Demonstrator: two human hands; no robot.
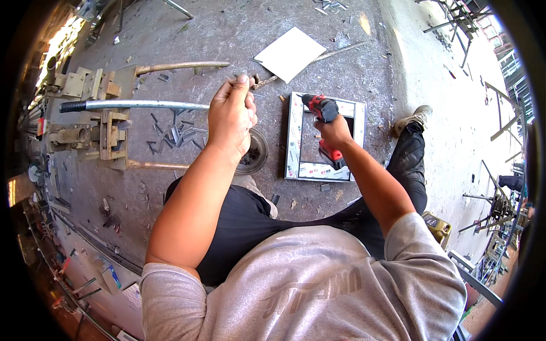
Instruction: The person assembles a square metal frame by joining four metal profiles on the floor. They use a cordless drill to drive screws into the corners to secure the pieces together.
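Observation:
My right hand is wrapped round the grip of a red and black cordless drill. The drill is over a square metal frame, which lies on the floor and carries printed protective film. To the left, my left hand is raised with its fingers pinched together. Whatever may be between those fingertips is too small to make out. Partly behind that hand and wrist stands a round metal dish with dark bits in it.
A white square sheet lies ahead across a thin twisted rod. On the left are a metal clamping rig, a long steel-handled lever and scattered metal offcuts. A yellow case sits by my right leg.

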